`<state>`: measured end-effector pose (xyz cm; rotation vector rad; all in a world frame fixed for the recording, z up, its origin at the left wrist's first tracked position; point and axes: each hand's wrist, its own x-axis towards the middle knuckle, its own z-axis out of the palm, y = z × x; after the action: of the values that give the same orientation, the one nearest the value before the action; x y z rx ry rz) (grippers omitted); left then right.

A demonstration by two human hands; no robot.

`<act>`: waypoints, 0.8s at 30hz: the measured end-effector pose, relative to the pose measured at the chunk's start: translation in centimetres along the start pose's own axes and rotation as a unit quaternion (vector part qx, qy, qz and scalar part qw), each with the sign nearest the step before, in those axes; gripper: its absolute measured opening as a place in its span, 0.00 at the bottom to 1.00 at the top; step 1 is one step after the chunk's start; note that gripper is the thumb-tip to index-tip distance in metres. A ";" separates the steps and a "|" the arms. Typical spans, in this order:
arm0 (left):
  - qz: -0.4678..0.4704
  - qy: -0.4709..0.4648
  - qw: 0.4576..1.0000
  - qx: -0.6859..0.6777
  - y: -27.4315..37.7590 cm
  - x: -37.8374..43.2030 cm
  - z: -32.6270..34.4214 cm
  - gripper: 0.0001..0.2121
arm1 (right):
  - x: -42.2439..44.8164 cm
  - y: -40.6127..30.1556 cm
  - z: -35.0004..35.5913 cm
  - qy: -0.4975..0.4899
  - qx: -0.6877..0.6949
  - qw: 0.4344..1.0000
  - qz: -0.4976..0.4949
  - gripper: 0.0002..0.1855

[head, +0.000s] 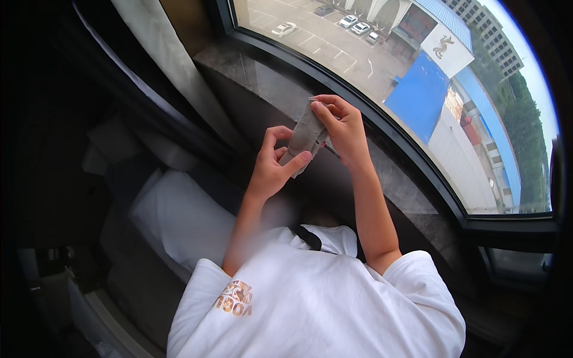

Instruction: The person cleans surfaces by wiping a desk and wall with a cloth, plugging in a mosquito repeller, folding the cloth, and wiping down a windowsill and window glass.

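Observation:
Above the edge of the window sill, both hands hold a folded grey cloth (306, 133), its surface rough-looking and its layers overlapping. My left hand (275, 168) grips the lower part, thumb across the front and fingers behind. My right hand (344, 127) pinches the upper corner between thumb and fingers. A thin dark object (332, 150) shows below the right hand; what it is cannot be told. The cloth hides parts of the left fingers.
A dark stone window sill (286, 89) runs diagonally beneath the window frame (358, 96). Light curtain (165, 53) hangs at the upper left. A white pillow (183, 219) lies left of my body. Outside are parked cars and buildings.

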<state>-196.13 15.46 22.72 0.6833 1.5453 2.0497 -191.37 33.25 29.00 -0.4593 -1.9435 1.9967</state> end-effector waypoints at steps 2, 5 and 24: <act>0.009 0.000 1.000 0.003 -0.7 0.0 0.3 0.23 | -0.3 0.5 0.1 0.008 0.042 0.999 0.005 0.17; 0.018 0.027 0.999 -0.026 -1.7 0.3 0.3 0.23 | -1.0 1.5 0.5 -0.026 0.138 0.990 0.006 0.21; -0.032 0.123 0.979 -0.161 -4.9 -2.2 -0.5 0.14 | -2.7 4.5 1.5 -0.044 0.190 0.981 0.019 0.12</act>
<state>-194.43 14.90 17.68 0.2620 1.2931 2.3309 -189.61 30.61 24.51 -0.3161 -1.5518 2.3761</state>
